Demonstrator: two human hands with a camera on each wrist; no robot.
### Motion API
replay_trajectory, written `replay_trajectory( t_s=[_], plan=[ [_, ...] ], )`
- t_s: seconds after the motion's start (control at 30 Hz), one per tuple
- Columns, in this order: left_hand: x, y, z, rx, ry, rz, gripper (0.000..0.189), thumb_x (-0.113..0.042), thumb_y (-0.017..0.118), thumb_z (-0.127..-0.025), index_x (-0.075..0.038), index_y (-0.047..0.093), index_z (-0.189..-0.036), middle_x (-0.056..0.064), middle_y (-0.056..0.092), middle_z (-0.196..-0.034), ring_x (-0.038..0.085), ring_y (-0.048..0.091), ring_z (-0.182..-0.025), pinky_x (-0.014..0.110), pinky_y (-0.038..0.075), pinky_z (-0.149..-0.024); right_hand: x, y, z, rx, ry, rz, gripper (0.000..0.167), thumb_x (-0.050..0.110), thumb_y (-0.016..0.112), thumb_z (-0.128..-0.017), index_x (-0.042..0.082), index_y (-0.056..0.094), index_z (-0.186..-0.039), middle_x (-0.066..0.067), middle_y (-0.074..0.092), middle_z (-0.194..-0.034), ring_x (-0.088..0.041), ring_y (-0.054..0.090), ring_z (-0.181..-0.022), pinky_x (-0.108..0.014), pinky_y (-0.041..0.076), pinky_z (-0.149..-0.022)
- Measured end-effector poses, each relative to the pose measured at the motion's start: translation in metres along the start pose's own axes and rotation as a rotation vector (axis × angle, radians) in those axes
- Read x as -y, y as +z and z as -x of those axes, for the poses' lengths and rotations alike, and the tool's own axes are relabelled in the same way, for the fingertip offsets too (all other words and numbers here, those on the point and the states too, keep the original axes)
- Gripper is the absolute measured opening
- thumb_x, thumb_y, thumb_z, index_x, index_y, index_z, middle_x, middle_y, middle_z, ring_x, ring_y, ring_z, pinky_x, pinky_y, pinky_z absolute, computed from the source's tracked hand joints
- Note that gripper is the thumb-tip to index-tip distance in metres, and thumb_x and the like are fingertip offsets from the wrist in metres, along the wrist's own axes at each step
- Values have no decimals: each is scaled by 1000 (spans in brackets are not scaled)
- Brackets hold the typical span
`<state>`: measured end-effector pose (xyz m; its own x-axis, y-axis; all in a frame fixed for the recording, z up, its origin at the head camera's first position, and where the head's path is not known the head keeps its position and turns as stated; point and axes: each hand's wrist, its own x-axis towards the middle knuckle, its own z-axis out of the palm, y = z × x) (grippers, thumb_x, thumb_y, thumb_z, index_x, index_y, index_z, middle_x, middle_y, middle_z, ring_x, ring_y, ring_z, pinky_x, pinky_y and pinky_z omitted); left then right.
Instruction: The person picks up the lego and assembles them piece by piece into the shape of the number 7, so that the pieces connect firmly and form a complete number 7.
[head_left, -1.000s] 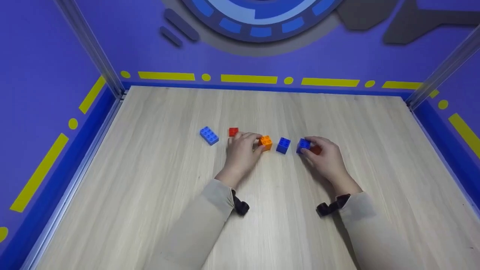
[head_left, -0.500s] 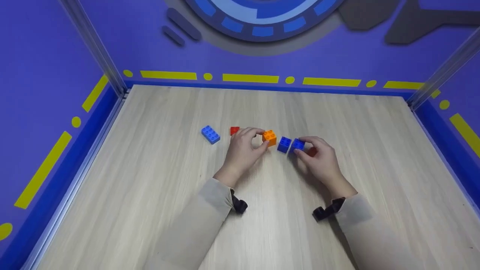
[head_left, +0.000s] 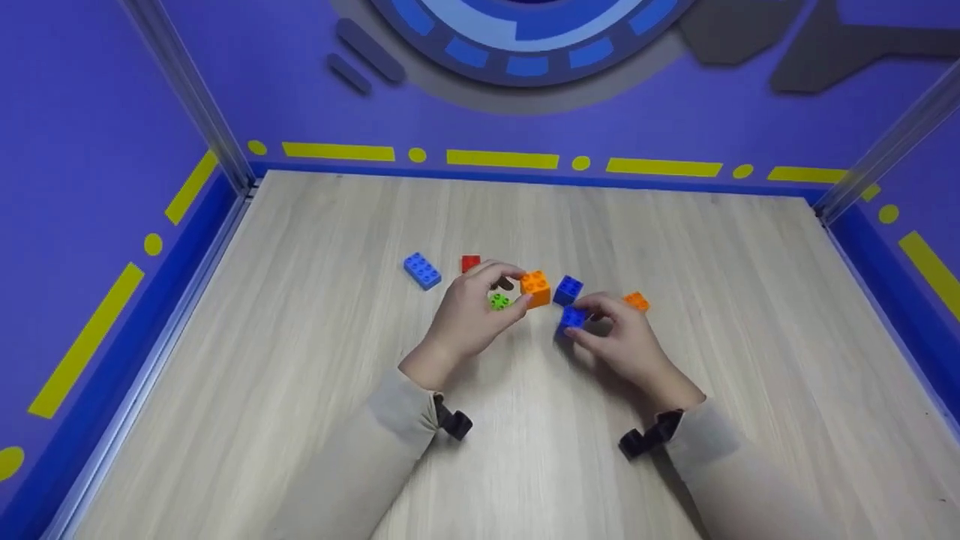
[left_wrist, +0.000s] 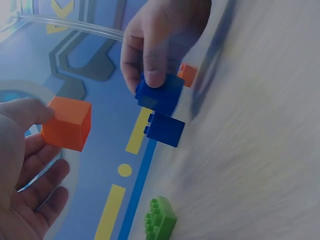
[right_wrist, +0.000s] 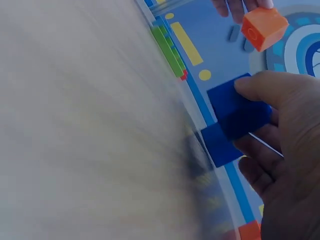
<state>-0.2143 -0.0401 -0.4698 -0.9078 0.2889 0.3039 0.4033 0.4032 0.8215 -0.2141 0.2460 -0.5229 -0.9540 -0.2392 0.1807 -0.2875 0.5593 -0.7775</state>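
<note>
While both hands work close in around the loose blue brick (head_left: 568, 290) standing on the table (head_left: 525, 450), a knock looks to me like the likeliest trouble. The right hand (head_left: 626, 337) has its grip closed to the width of a second blue brick (head_left: 573, 320), pinched and raised on the person's side of the loose one — so near that I can't tell whether they touch. A small swing that way could topple or shove it.

The left hand (head_left: 469, 311) pinches an orange brick (head_left: 535, 290) off the table, just left of the loose blue brick; its grip is parted only by the brick, the lower fingers spread away. With so little of the hand round it, a bump could twist it free, I'd say. The green brick (head_left: 499, 301), farther left of that same landmark, lies partly hidden behind the left hand — a dropping wrist might catch it.
</note>
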Motion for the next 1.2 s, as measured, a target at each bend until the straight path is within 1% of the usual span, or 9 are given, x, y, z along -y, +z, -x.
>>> replay_trajectory(
  t_s=[0.1,0.33,0.5,0.6,0.67,0.73,0.87,1.03,1.2],
  plan=[
    [-5,-5,4,30,2,55,30,-18,85,-102,-10,76,-130,6,77,-130,27,77,-118,52,66,-107,3,4,3,89,-28,0,36,16,93,-95,12,79,-129,-4,80,-126,-21,71,-113,-38,61,-104],
    [-12,-11,7,140,74,68,28,-16,88,-99,-9,76,-123,6,77,-124,23,77,-114,50,65,-109,11,16,12,204,-58,-11,37,18,95,-94,15,79,-127,-1,81,-125,-19,71,-115,-32,59,-108],
    [-12,-15,7,252,108,51,35,-16,88,-97,-10,76,-129,5,78,-125,20,76,-112,48,64,-108,19,24,18,265,-80,-28,46,21,96,-92,16,77,-133,1,80,-132,-20,71,-121,-36,57,-115],
    [-10,-16,7,310,120,38,41,-16,87,-95,-10,75,-134,4,78,-126,18,75,-112,41,64,-105,23,28,22,298,-99,-34,53,24,98,-91,18,76,-139,2,79,-138,-20,71,-128,-37,55,-120],
    [-10,-15,7,349,133,32,39,-15,86,-95,-10,76,-132,4,77,-125,18,74,-112,38,64,-105,25,31,23,309,-118,-42,55,24,98,-90,18,76,-141,2,78,-140,-20,71,-130,-35,54,-121],
    [-8,-14,8,382,146,33,35,-15,86,-94,-10,77,-127,5,76,-123,20,73,-111,42,64,-104,26,32,23,316,-126,-50,56,24,98,-90,18,76,-141,1,78,-141,-20,71,-132,-34,54,-122],
    [-4,-11,8,440,129,31,31,-14,87,-92,-10,77,-121,6,74,-119,22,70,-110,54,63,-106,26,31,22,313,-116,-45,48,23,99,-89,18,79,-133,3,80,-128,-17,71,-120,-30,56,-114],
    [-2,-7,7,487,95,25,30,-11,86,-91,-8,77,-119,7,73,-119,23,69,-111,56,61,-109,25,31,23,309,-97,-41,40,22,99,-88,19,81,-124,4,79,-115,-15,68,-107,-27,56,-104],
    [0,-6,7,526,80,-1,30,-10,86,-91,-8,77,-119,7,73,-120,23,70,-112,53,62,-109,26,32,23,312,-81,-65,39,23,99,-89,17,82,-125,3,81,-120,-14,70,-110,-25,57,-105]
  ],
)
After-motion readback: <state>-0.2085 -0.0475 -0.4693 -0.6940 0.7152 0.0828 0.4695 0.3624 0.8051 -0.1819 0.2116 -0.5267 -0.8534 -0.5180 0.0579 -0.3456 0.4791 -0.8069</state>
